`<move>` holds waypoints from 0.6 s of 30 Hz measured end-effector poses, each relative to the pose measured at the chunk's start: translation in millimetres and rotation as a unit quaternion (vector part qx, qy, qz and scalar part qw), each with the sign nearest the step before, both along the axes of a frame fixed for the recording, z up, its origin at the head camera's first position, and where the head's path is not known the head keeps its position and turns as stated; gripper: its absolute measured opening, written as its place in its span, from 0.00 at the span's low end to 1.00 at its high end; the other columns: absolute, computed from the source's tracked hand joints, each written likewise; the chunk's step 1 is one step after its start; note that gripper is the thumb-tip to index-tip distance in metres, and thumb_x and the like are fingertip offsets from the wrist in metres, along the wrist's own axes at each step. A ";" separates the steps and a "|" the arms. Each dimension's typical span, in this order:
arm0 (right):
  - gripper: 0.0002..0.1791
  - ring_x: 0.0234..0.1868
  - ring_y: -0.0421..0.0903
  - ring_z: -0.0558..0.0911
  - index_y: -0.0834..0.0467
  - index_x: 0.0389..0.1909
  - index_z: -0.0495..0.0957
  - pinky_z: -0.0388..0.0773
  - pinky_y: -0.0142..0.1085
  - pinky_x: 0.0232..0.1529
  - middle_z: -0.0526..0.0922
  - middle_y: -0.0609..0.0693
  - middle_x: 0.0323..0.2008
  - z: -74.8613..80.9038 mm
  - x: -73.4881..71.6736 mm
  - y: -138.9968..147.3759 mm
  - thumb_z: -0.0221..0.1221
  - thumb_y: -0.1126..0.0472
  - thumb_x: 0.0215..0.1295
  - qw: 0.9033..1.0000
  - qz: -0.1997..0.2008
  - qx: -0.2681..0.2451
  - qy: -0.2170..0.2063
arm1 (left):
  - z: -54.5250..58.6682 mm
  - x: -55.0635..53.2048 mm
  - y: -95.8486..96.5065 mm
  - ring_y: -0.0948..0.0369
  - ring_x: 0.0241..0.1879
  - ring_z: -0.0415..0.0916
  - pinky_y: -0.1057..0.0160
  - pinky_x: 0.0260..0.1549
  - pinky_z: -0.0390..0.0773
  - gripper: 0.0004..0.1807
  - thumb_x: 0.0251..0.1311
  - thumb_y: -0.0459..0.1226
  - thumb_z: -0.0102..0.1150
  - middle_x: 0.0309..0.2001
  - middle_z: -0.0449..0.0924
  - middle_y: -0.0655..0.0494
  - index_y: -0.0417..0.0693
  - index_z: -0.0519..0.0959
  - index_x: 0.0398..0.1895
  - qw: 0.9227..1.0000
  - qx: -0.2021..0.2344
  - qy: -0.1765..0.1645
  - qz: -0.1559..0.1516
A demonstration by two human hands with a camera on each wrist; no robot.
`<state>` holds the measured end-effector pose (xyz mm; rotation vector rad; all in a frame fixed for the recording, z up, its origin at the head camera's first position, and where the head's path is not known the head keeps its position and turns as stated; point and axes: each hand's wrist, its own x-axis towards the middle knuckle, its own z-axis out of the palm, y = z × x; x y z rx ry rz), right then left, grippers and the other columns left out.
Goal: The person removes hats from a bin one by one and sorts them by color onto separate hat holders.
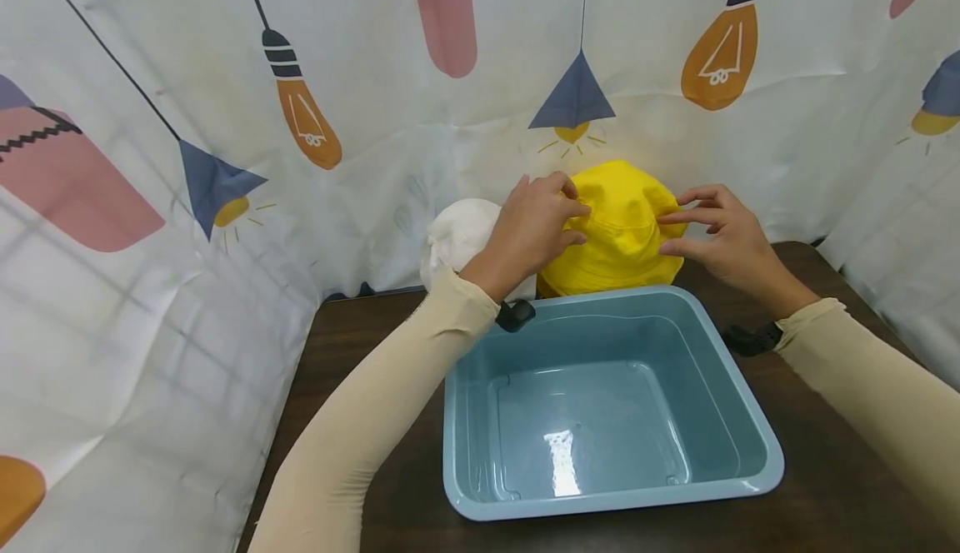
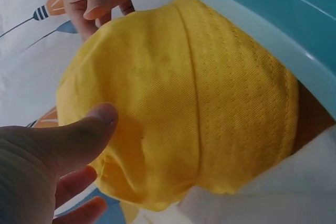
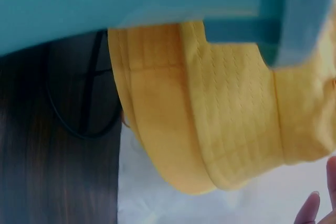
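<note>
A yellow bucket hat [image 1: 618, 228] stands behind the blue plastic tub [image 1: 585, 503], against the printed cloth. My left hand [image 1: 536, 220] is at the hat's left side, fingers bent and thumb apart from them. In the left wrist view the left thumb [image 2: 94, 129] lies in front of the crown; whether it touches cannot be told. On the hat's right side my right hand [image 1: 716, 232] has its thumb and fingers spread apart beside the crown. The right wrist view shows two yellow brim layers [image 3: 163, 114], partly hidden by the tub.
A white hat [image 1: 461, 232] stands left of the yellow one, partly behind my left hand. The tub sits on a dark wooden table [image 1: 337, 370]. Patterned cloth [image 1: 375, 120] rises behind and at both sides. A black cable [image 3: 79, 135] appears beside the hat in the right wrist view.
</note>
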<state>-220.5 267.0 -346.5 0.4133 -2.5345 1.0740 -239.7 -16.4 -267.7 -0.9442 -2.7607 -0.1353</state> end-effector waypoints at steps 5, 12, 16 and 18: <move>0.18 0.51 0.44 0.66 0.60 0.47 0.89 0.63 0.35 0.44 0.71 0.51 0.55 -2.4 -4.3 -8.4 0.76 0.58 0.56 1.000 0.001 -0.008 0.013 | -7.0 -3.5 5.4 0.60 0.60 0.74 0.39 0.77 0.52 0.15 0.62 0.51 0.69 0.56 0.78 0.62 0.64 0.89 0.51 1.000 -0.004 0.013 0.001; 0.13 0.50 0.42 0.67 0.62 0.42 0.89 0.65 0.33 0.46 0.71 0.51 0.53 -7.0 -10.7 -10.8 0.74 0.61 0.59 0.999 -0.004 -0.017 0.028 | -14.7 -4.9 4.9 0.58 0.58 0.76 0.36 0.77 0.50 0.08 0.67 0.48 0.65 0.53 0.80 0.61 0.63 0.92 0.41 0.998 0.008 0.060 -0.022; 0.08 0.49 0.43 0.66 0.65 0.36 0.89 0.64 0.39 0.46 0.71 0.54 0.51 -9.6 -14.1 -12.3 0.73 0.64 0.59 0.999 0.007 -0.008 0.048 | -14.7 -4.7 0.6 0.58 0.58 0.78 0.32 0.75 0.51 0.09 0.69 0.47 0.63 0.54 0.80 0.61 0.65 0.92 0.39 0.996 -0.010 0.079 -0.036; 0.08 0.48 0.44 0.66 0.66 0.35 0.89 0.63 0.41 0.45 0.71 0.54 0.51 -10.0 -14.5 -12.9 0.73 0.64 0.59 0.998 0.013 0.001 0.054 | -14.0 -3.9 -2.9 0.59 0.57 0.78 0.29 0.74 0.51 0.08 0.70 0.46 0.63 0.55 0.80 0.62 0.66 0.92 0.39 0.995 -0.024 0.083 -0.039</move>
